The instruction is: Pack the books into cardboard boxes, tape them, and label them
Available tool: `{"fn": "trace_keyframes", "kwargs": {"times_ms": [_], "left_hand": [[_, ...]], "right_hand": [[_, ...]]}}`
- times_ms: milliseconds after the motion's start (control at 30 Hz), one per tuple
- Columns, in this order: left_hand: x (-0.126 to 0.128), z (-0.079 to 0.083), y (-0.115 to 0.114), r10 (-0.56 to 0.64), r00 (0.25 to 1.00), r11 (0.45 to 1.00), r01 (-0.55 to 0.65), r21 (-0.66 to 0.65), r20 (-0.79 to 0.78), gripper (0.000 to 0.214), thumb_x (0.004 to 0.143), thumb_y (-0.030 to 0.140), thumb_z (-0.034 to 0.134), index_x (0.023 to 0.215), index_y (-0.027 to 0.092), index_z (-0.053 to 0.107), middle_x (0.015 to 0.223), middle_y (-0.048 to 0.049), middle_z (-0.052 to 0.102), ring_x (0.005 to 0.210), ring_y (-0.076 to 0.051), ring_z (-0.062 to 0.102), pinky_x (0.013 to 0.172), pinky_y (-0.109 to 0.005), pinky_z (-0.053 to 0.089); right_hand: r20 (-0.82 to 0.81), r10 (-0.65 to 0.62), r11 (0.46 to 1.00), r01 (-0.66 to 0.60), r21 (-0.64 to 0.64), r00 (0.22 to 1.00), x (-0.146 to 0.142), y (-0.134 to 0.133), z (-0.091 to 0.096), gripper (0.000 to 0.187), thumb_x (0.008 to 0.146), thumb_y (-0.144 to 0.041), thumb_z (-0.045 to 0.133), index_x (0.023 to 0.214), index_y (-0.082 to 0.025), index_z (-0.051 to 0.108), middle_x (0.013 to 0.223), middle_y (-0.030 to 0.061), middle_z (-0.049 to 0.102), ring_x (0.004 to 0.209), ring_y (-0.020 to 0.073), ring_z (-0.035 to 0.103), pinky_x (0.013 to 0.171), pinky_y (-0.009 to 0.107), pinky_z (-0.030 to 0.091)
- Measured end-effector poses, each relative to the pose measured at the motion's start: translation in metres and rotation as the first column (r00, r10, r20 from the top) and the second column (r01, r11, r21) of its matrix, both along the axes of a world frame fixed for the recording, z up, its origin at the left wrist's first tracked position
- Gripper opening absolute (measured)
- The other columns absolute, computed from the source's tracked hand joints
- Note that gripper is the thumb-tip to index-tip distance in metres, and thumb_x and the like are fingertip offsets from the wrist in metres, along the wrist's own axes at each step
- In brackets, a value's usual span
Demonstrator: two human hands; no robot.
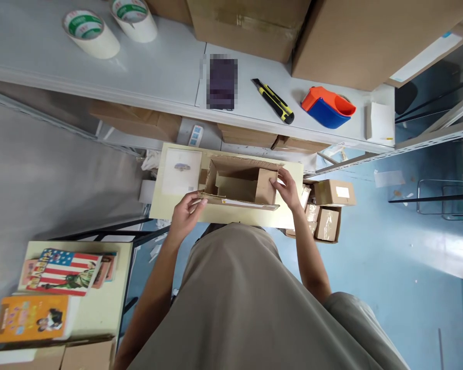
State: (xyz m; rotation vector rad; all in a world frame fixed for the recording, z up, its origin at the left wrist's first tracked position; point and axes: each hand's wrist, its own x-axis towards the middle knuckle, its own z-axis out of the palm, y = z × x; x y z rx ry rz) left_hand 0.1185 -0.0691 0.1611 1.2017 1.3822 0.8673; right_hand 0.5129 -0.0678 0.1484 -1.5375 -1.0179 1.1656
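Observation:
An open cardboard box rests on a pale yellow table in front of me. My left hand grips its near left corner, with the thumb and fingers pinching the edge. At the opposite end, my right hand has its thumb against a brown cardboard piece, with the fingers over the box's right edge. Whether that piece is a folded flap or a small carton inside, I cannot tell. Left of the box lies a white printed sheet.
Above the table, a grey shelf bears tape rolls, a yellow-black utility knife, an orange-and-blue tape dispenser and large cartons. Small boxes stand at the right. Books lie on a lower-left table.

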Motion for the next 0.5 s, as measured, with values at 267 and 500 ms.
{"fn": "trace_keyframes", "kwargs": {"times_ms": [267,500], "left_hand": [[0.001,0.013,0.011,0.009,0.999,1.000,-0.008,0.023,-0.040,0.066,0.089,0.084,0.081,0.113,0.023,0.071,0.132,-0.0150,0.082,0.127,-0.033,0.079,0.106,-0.044,0.066],[-0.003,0.022,0.027,0.029,0.999,0.999,-0.028,0.036,-0.039,0.071,0.087,0.088,0.081,0.112,0.022,0.075,0.116,-0.0124,0.082,0.111,-0.028,0.079,0.095,-0.039,0.067]], "right_hand": [[0.010,-0.019,1.000,0.019,-0.005,1.000,-0.003,-0.003,-0.003,0.089,0.085,-0.088,0.087,0.150,-0.029,0.070,0.164,0.0156,0.069,0.150,0.0395,0.068,0.128,0.060,0.060],[0.070,-0.061,0.998,0.061,0.004,0.996,-0.006,-0.007,-0.009,0.097,0.085,-0.092,0.084,0.157,-0.029,0.068,0.163,0.0174,0.071,0.155,0.0415,0.065,0.130,0.062,0.058]]}}
